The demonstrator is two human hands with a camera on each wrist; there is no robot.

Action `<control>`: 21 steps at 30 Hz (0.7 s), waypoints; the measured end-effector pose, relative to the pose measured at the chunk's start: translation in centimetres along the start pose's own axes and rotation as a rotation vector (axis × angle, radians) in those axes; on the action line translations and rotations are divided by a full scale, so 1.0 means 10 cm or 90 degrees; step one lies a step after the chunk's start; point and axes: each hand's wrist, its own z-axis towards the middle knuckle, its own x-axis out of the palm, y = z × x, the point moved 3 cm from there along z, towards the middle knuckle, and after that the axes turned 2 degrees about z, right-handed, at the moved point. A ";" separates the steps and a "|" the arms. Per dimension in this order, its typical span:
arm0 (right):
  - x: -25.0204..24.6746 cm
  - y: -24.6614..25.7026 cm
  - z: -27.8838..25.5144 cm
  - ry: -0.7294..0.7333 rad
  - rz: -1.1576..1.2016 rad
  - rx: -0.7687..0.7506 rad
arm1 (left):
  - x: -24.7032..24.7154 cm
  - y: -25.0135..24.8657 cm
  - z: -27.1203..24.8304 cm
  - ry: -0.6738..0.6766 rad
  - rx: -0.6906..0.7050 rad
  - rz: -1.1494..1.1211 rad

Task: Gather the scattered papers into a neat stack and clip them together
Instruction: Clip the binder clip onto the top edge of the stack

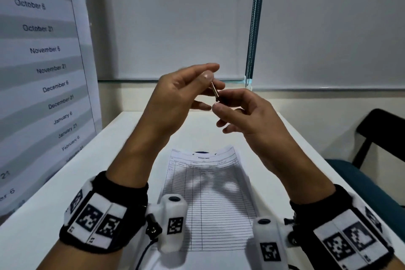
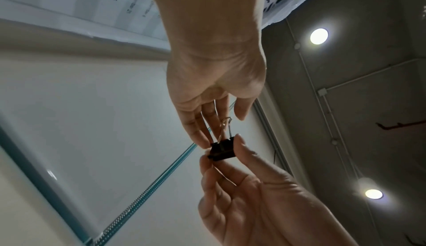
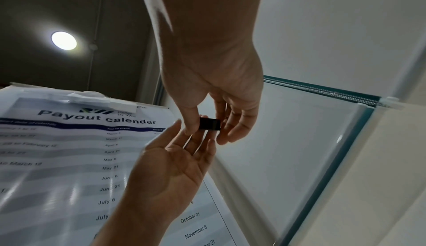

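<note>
Hands meet above the paper stack (image 1: 210, 199) on the table (image 1: 122, 133): right hand (image 1: 252, 120) pinches the binder clip (image 2: 222, 151); left hand (image 1: 175, 96) fingers pinch its wire handles.

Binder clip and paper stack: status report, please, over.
Left hand pinches binder clip by its wire handles; right hand pinches its black body. Both raised above paper stack, gathered on table, unclipped. Nothing blocking.
</note>
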 end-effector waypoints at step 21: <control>0.00 0.08 -0.01 -0.127 0.048 -0.069 | 0.23 0.37 -0.08 0.161 -0.205 -0.031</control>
